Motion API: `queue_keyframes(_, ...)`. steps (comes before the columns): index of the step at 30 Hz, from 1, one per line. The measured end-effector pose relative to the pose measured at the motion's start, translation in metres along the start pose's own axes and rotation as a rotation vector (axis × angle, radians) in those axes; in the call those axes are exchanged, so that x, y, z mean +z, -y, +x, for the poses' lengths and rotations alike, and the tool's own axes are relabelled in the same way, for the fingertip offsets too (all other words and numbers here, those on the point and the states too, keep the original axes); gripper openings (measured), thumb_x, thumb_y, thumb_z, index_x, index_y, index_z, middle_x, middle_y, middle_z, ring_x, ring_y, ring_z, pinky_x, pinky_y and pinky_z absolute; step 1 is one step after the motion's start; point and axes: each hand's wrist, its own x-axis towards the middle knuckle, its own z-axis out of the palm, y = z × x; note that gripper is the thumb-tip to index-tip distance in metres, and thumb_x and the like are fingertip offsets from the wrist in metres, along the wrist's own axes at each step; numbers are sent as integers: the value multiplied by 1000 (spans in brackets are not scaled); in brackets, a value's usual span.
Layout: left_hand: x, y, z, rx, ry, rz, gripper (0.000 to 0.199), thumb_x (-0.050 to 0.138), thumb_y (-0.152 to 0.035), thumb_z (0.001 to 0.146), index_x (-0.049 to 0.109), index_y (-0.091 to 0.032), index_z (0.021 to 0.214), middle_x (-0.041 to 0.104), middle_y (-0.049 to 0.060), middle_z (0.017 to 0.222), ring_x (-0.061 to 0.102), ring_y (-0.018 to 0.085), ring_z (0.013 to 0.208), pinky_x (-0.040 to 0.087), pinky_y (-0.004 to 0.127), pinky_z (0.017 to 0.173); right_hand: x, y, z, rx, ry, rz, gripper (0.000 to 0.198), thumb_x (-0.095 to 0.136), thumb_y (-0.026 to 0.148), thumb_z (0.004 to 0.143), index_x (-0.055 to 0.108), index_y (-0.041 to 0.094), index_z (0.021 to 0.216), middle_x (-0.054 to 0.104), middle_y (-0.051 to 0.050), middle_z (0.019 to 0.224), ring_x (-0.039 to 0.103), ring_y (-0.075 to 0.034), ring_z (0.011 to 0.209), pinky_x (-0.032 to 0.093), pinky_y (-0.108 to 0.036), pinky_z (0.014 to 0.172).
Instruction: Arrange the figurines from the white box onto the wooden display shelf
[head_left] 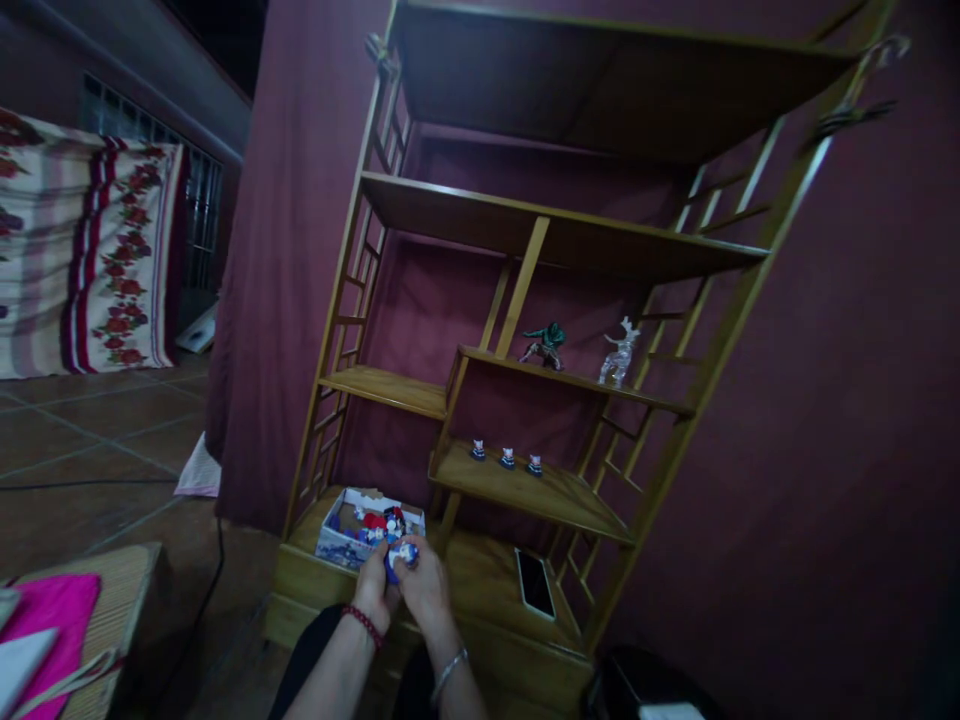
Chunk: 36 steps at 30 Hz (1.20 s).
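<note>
In front of the shelf, both my hands meet around a small blue-and-white figurine [401,555]. My left hand [372,588], with a red bead bracelet at its wrist, closes on the figurine from the left. From the right, my right hand [429,588] grips it too; a silver bangle circles that wrist. Just behind my hands a cardboard box [337,550] sits on the bottom shelf, holding several small red, white and blue figures. My fingers partly cover the figurine's lower part.
A wooden display shelf [525,490] bears three small figurines [508,458] in a row. Higher up stand a green figure [550,343] and a clear deer [619,355]. A dark-screened tablet [535,584] lies at lower right. Pink cloth [56,620] covers part of a woven stool [124,590].
</note>
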Motion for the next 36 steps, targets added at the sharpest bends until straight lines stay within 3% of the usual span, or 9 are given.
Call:
queue_keyframes(3, 7, -3, -22, 1, 9, -34, 14, 42, -18, 81, 52, -13, 72, 59, 2, 53, 57, 12, 45, 46, 22, 48, -18, 14, -13, -70, -2, 14, 27, 45, 17, 65, 61, 23, 86, 66, -1, 79, 60, -17, 73, 44, -25, 67)
queue_keyframes(9, 28, -13, -65, 11, 149, 28, 15, 42, -19, 79, 50, -14, 68, 56, 0, 52, 55, 12, 45, 44, 22, 47, -52, 29, -28, -166, -76, -5, 28, 48, 16, 65, 63, 29, 85, 65, 2, 78, 59, -17, 71, 41, -26, 65)
queue_keyframes(14, 33, -25, -99, -40, 447, 48, 28, 30, -23, 83, 55, -12, 76, 60, 5, 63, 57, 12, 55, 46, 25, 54, -78, 45, -38, -236, -127, 83, 28, 51, 16, 64, 63, 28, 87, 64, 2, 80, 57, -16, 72, 41, -28, 68)
queue_keyframes(17, 32, -31, -112, -37, 548, 46, 28, 31, -20, 82, 57, -11, 77, 61, 6, 69, 57, 12, 61, 47, 26, 61, -85, 49, -40, -247, -171, 135, 29, 54, 18, 63, 62, 26, 90, 64, 1, 80, 55, -15, 69, 42, -28, 68)
queue_keyframes(24, 25, -34, -125, -2, 670, 69, 24, 37, -11, 79, 59, -7, 86, 63, 11, 87, 58, 16, 83, 46, 34, 79, -89, 46, -45, -264, -232, 269, 29, 56, 22, 63, 57, 21, 92, 62, 0, 77, 55, -13, 65, 44, -27, 66)
queue_keyframes(30, 25, -34, -126, -57, 713, -11, 22, 40, -9, 79, 60, -7, 89, 64, 11, 87, 58, 17, 89, 44, 36, 87, -99, 44, -45, -293, -151, 316, 27, 55, 22, 64, 55, 21, 91, 62, 1, 79, 56, -12, 67, 45, -25, 66)
queue_keyframes(36, 25, -29, -114, -97, 652, -94, 21, 40, -10, 81, 60, -7, 87, 64, 10, 91, 58, 18, 92, 44, 35, 88, -100, 40, -45, -255, -66, 486, 26, 55, 21, 65, 55, 20, 90, 61, 0, 83, 57, -13, 72, 45, -24, 68)
